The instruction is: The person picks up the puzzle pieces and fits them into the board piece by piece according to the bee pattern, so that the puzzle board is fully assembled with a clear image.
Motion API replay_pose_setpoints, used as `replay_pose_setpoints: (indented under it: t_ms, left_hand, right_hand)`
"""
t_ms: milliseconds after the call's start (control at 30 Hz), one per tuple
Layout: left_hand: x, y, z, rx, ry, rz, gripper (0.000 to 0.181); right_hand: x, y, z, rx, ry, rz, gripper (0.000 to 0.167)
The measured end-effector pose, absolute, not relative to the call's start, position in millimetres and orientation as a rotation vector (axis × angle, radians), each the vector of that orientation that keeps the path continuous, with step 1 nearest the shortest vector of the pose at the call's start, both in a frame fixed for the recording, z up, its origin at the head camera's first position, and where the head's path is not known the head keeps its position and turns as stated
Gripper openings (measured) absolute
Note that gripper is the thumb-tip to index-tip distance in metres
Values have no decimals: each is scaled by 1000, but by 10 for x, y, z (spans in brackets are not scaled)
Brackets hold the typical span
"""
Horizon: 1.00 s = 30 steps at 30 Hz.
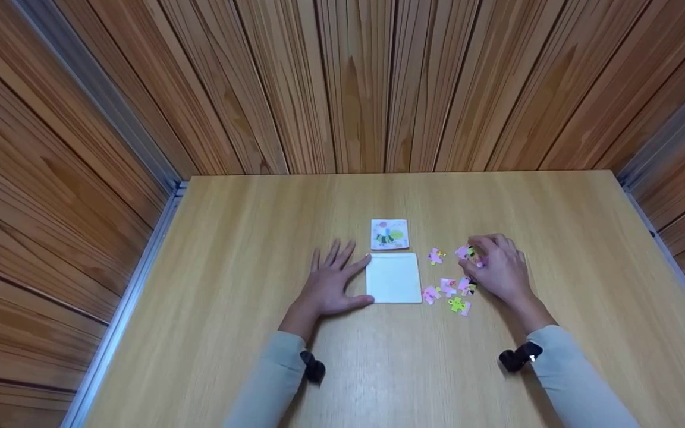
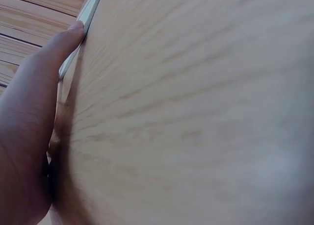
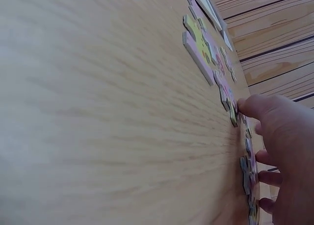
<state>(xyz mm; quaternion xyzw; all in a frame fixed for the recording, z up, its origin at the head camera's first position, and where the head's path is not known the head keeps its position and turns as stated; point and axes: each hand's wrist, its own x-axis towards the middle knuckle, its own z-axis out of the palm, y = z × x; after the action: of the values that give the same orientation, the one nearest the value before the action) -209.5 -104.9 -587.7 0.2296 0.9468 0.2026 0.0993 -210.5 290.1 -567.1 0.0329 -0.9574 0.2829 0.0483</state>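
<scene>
A white square board [image 1: 393, 278] lies on the table, and my left hand [image 1: 332, 285] rests flat beside it, fingers spread, thumb and index finger at its left edge. In the left wrist view the left hand's thumb [image 2: 64, 41] touches the board's edge. Right of the board are several pink and green puzzle pieces [image 1: 456, 304]. My right hand [image 1: 502, 270] is over the pieces at the right, fingers bent down among them; in the right wrist view its fingertips touch pieces [image 3: 248, 173] lying on the table. Whether it pinches one is hidden.
Behind the board lies a square picture card [image 1: 389, 234] with a bee on it. The wooden table [image 1: 247, 226] ends at a plank wall at the back, with metal rails along both sides. A black wrist camera sits on each sleeve.
</scene>
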Motion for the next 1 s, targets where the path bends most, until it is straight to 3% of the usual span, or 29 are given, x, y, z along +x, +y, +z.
replay_pose_setpoints:
  t_ms: [533, 1000]
  left_hand:
    - [-2089, -1044, -5866, 682, 2813, 631, 96]
    - [-2104, -1041, -5852, 668, 2793, 659, 95]
  right_hand:
    - [-2100, 2954, -5682, 131, -2910, 919, 52]
    - [-2109, 2965, -5680, 119, -2906, 947, 38]
